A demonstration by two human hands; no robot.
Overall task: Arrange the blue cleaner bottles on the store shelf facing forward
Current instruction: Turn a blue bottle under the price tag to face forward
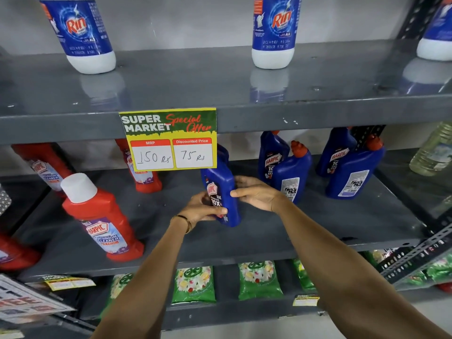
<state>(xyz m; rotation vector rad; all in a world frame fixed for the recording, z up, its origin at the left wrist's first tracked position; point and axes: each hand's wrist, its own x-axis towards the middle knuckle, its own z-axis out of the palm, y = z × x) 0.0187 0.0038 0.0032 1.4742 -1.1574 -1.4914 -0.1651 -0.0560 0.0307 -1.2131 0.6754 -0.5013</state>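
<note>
1. Blue bottle [221, 192] is held between both hands over the middle shelf [318, 221], just below the price tag [168, 139]; top hidden behind the tag.
2. Left hand [200, 209]: grip closed on bottle's lower front, thumb laid across the label near the "10X" print. Bracelet [187, 222] seen at wrist.
3. Right hand [256, 193]: grip closed on the bottle's right edge, fingers wrapped behind, thumb on the front edge.
4. Bottle is tilted, base toward the camera; label turned partly left, not square to front. Contact w/ shelf can't be told.
5. Two blue bottle pairs are seen to the right on same shelf: near pair [285, 167] just beside the right hand, far pair [352, 165] further right. In each, rear bottle shows front label, front bottle shows back label.
6. Red cleaner bottles [102, 218] are seen left on same shelf, well apart from the hands.
7. Rin bottles [274, 33] on shelf above; green pouches [259, 280] on shelf below.
</note>
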